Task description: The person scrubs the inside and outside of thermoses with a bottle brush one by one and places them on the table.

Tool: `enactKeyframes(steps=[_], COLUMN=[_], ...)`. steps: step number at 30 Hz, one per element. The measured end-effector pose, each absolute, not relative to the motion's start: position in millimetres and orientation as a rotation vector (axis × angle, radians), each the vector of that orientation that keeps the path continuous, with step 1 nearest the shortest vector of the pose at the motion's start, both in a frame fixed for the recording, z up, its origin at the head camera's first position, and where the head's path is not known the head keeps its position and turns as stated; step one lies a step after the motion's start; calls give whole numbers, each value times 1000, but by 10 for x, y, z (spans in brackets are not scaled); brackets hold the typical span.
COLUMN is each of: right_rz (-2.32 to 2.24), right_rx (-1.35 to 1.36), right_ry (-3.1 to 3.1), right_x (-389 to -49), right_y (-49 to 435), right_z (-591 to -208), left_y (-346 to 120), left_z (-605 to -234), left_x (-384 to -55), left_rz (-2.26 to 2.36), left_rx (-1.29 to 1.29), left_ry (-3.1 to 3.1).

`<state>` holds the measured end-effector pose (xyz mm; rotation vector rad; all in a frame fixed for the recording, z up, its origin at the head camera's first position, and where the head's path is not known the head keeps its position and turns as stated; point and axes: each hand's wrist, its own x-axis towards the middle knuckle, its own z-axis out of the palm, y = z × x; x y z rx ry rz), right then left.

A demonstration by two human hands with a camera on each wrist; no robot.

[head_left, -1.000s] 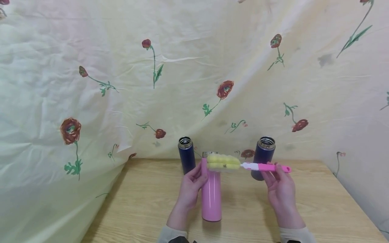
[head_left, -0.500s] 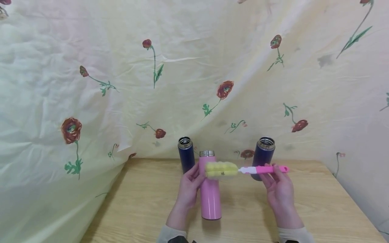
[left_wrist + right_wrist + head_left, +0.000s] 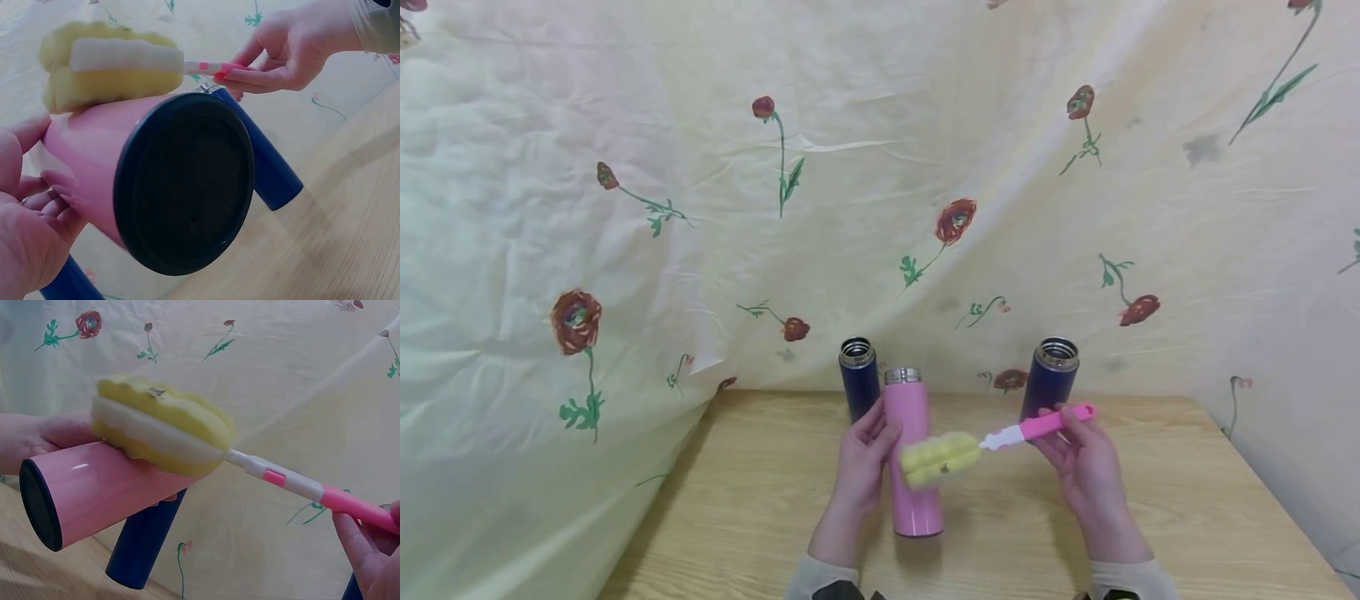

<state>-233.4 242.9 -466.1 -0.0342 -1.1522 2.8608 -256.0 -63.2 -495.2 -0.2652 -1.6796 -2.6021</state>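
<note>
My left hand (image 3: 861,462) grips a pink bottle (image 3: 916,508) from its left side, holding it off the table with its steel mouth uncovered and its dark base (image 3: 187,181) facing the left wrist camera. In my right hand (image 3: 1086,471) is a sponge brush, pinched by its pink and white handle (image 3: 1045,425). The brush's yellow and white sponge head (image 3: 162,428) lies across the side of the pink bottle and appears to touch it. Part of the bottle's side is hidden behind the sponge.
Two dark blue bottles with uncovered steel mouths stand at the back of the wooden table (image 3: 737,500): the left blue bottle (image 3: 859,387) behind my left hand, the right blue bottle (image 3: 1051,379) behind the brush handle. A flower-printed cloth (image 3: 850,208) hangs behind.
The sponge head has moved from near the bottle's mouth down along its side, and the brush now tilts with its head lower. The pink bottle has shifted slightly left, still in the left hand.
</note>
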Motion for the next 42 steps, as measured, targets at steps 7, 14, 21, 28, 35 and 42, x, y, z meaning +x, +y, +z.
enactKeyframes(steps=[7,14,21,28,35,42], right_rz=[2760,2667,2650,2650,2776,2992], right_rx=[102,241,316,335,249,192], right_ry=[-1377,-1635,-1704,-1682,-1437,-897], right_x=[-2365,-2338,-2323,-2320,-2358,-2351], right_y=[2423,2424,2416,2409,2464,2512], right_z=[-4700,-4724,-4724,-4721,-4726,-4698], left_y=[-635,-640,-640,-635,-623,-601], left_z=[-4950,-4942,-4939,-4935,-4962,-4968], left_x=[-2578,-2579,-2576,-2557,-2561,-2554], left_rz=[-2608,-2600,-2608,-2615,-2646,-2671], left_rx=[-194,-168,-186,-236,-264,-339], left_ry=[-1643,-1651,-1641,-1606,-1601,-1649])
